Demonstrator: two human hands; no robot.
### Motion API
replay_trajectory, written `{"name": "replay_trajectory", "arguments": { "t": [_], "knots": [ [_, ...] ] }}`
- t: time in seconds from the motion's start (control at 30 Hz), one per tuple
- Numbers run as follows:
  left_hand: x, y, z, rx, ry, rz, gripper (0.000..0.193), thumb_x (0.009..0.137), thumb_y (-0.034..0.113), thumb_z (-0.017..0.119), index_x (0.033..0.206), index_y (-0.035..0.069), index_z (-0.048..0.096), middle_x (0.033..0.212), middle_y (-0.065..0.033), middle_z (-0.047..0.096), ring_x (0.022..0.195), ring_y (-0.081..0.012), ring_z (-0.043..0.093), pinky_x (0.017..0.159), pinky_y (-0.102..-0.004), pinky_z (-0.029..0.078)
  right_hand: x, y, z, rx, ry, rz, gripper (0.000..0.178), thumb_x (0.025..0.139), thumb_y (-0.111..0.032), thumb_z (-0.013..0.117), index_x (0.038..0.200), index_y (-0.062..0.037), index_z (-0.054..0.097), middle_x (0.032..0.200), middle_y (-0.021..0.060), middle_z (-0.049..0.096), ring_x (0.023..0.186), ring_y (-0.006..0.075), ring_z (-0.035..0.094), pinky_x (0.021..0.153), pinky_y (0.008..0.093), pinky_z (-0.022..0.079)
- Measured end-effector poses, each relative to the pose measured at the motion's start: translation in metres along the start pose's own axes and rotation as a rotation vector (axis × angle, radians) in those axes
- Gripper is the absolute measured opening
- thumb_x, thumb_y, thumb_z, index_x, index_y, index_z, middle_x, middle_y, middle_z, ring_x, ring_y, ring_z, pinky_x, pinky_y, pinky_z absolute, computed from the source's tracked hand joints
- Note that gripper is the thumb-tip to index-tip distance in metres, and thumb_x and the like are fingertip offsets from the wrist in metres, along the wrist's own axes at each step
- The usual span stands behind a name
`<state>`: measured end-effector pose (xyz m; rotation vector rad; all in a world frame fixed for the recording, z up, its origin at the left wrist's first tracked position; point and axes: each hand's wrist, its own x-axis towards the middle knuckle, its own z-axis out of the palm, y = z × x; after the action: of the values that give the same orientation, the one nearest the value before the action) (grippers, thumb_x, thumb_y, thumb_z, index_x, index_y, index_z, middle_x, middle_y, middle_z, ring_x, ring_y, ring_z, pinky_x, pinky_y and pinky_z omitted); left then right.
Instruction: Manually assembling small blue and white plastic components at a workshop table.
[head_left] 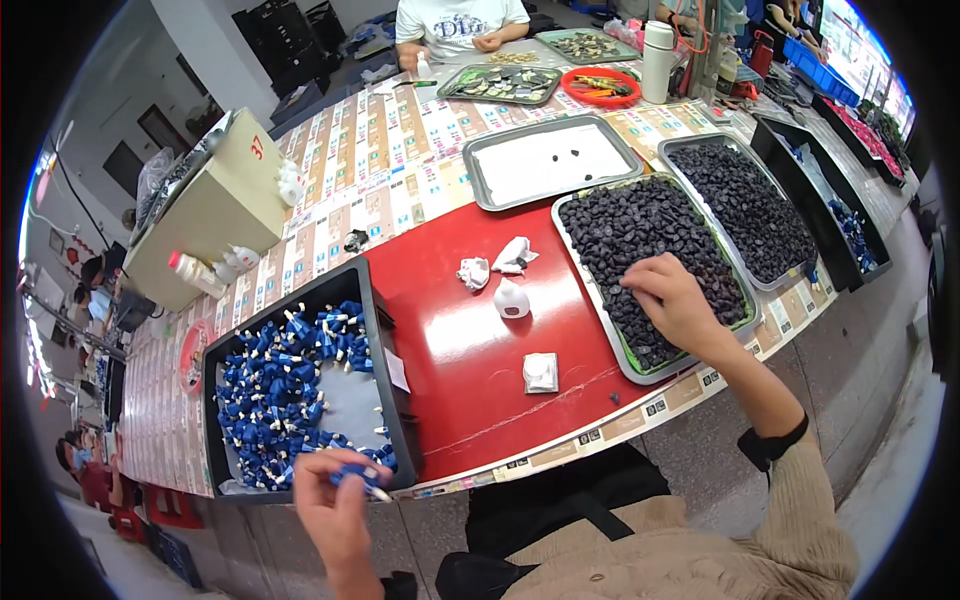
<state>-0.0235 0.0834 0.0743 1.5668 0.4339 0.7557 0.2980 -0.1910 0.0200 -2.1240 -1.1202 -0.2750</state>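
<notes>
My left hand [335,515] is closed around a small blue plastic part with a white tip [362,478], at the near right corner of a black bin. Many similar blue parts with white tips [265,385] lie heaped in that bin [404,400], on a pale liner. My right hand [680,305] reaches over a tray [640,375] filled with small black pieces [630,225]. Its thumb and fingers come together just above the pieces; whatever lies between the fingertips is too small to make out.
On the red tabletop [470,355] stand a white squeeze bottle [512,300], crumpled tissues [473,273] and a small white square item [540,373]. Behind is a white-lined tray [520,165] with a few black pieces. Another black-piece tray [740,205] and a long black bin [875,265] stand right. A person [460,30] sits opposite.
</notes>
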Motion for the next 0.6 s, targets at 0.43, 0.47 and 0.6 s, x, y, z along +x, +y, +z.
{"name": "replay_trajectory", "arguments": {
  "t": [0.43,0.47,0.6],
  "knots": [
    [-0.053,-0.029,0.066,-0.544,-0.452,-0.566,0.018,0.086,0.002,0.064,0.093,0.002,0.047,0.099,-0.0181,0.06,0.09,-0.0281,0.065,0.08,-0.0378,0.054,0.027,0.002,0.029,-0.3,-0.172,0.041,0.011,0.078,-0.003,0.06,0.088,-0.0034,0.064,0.088,0.0123,0.058,0.09,0.0311,0.055,0.08,0.0392,0.048],
    [-0.056,-0.034,0.067,-0.539,-0.476,-0.561,0.017,0.089,0.006,0.061,0.098,0.002,0.048,0.103,-0.0174,0.059,0.092,-0.0259,0.065,0.082,-0.0364,0.053,0.027,0.005,0.028,-0.309,-0.213,0.055,0.011,0.078,-0.003,0.06,0.088,-0.0033,0.064,0.088,0.0132,0.057,0.09,0.0319,0.055,0.08,0.0401,0.047],
    [-0.056,-0.039,0.072,-0.42,-0.499,-0.625,0.018,0.092,0.012,0.057,0.104,0.002,0.048,0.106,-0.0169,0.059,0.093,-0.0236,0.064,0.081,-0.0336,0.053,0.024,0.005,0.024,-0.325,-0.226,0.049,0.01,0.077,-0.003,0.059,0.086,-0.0028,0.063,0.087,0.0148,0.057,0.087,0.0346,0.056,0.079,0.0421,0.047]
  ]
}}
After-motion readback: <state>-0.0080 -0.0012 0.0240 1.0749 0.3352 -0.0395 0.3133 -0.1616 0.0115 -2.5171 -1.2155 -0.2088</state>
